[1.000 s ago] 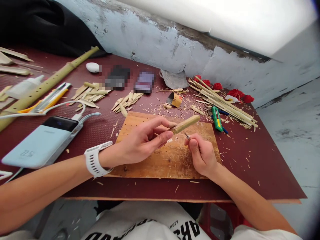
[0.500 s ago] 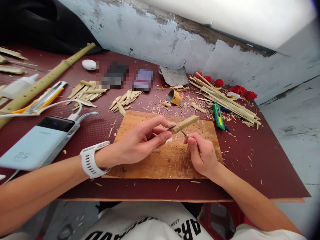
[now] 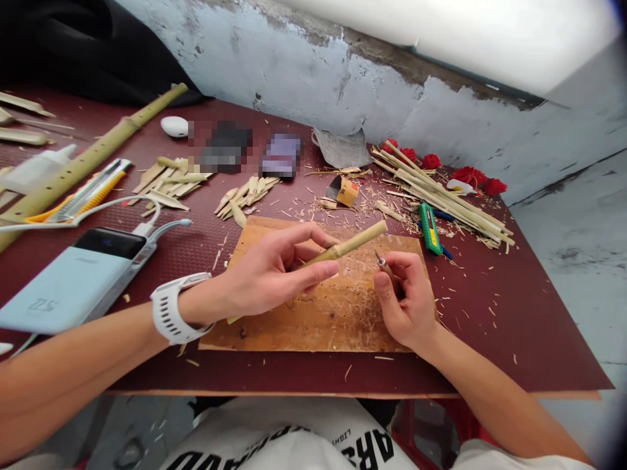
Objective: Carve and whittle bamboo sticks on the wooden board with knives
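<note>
The left hand (image 3: pixel 274 277) is pinching a bamboo stick (image 3: pixel 357 238) between thumb and forefinger, its other fingers lying pressed together beneath, and the stick is hanging just above the wooden board (image 3: pixel 318 320), slanting up and away toward the far right. The right hand (image 3: pixel 406 300) is gripping a small carving knife (image 3: pixel 381 261), its fingers curling tightly around the handle so that only the metal tip is showing. Half a second ago that tip was sitting against the underside of the stick, close to the left fingertips. Now it is standing apart from the stick, out to the right, pointing up into open air. The stick is also showing more of its length and lying a little flatter than before, so the left hand seems to be turning or sliding it in its grip, though the fingers are hiding exactly how. For the carving, this reads as a break between cuts: the blade is off the wood and nothing is being shaved at this instant. Fine shavings are lying scattered over the board and the dark red table (image 3: pixel 490 326). A green cutter (image 3: pixel 429 228) is lying well apart from both hands, beside a bundle of bamboo strips (image 3: pixel 441 196).
</note>
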{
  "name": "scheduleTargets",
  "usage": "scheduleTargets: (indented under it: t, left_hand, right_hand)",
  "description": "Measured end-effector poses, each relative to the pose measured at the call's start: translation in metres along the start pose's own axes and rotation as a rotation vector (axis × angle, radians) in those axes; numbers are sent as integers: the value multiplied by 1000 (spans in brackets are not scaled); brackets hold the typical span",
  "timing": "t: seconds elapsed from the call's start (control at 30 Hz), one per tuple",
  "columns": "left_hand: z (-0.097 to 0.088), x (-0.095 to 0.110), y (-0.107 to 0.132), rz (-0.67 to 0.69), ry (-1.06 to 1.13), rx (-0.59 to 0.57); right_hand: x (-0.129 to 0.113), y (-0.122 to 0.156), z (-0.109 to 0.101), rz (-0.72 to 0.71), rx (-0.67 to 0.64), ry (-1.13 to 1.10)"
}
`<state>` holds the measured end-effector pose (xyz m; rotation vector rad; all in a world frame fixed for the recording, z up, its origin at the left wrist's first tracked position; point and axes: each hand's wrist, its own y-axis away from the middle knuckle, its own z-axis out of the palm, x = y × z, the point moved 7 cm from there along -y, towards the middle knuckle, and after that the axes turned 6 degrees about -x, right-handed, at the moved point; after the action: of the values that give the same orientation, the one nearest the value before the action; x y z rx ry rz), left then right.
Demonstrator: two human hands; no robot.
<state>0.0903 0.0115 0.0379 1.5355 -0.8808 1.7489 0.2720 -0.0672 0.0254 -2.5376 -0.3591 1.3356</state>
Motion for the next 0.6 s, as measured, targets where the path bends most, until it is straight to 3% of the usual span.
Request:
scheduleTargets:
  t: [0.2,0.4,0.6]
  left_hand:
    - [-3,1,0,-7,-99,-11]
    - [0,2,0,5,-125,-38]
    - [-5,2,-1,28,-251,32]
  right_hand:
    - [-9,1,-8,-63,86,124]
    - [-24,-1,-6,-150,34,207]
    - [-19,-1,-11,-48,109,250]
